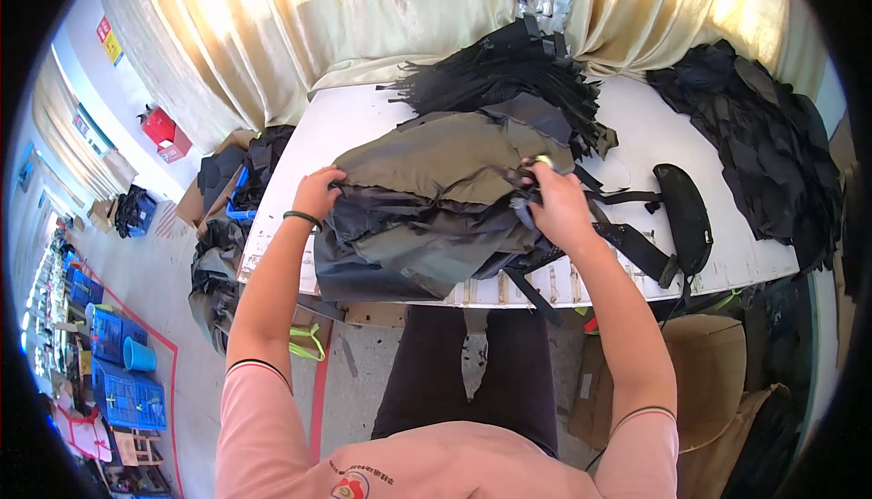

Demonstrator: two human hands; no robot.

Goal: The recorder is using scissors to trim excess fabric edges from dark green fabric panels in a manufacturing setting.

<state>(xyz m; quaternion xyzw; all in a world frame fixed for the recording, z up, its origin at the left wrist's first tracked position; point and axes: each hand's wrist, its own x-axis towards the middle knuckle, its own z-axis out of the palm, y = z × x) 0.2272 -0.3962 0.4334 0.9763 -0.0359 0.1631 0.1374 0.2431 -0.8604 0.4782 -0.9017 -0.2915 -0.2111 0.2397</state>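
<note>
Left hand (318, 194) and right hand (560, 207) clamp fingers on crumpled olive-black fabric (422, 165) lying lengthwise left-to-right; thin black strips (500, 68) heap behind.

Clock centred on cloth (409, 158): way in at 10 o'clock over bare table (350, 122), curtain (227, 45) walling off the far side. Strips (495, 72) block 12 to 1. Gap at 2, between strips and black pile (754, 127). Left hand (316, 195) fills 9, right hand (561, 204) 3; pouch (683, 217) and straps (640, 254) obstruct beyond, 3 to 4.
</note>
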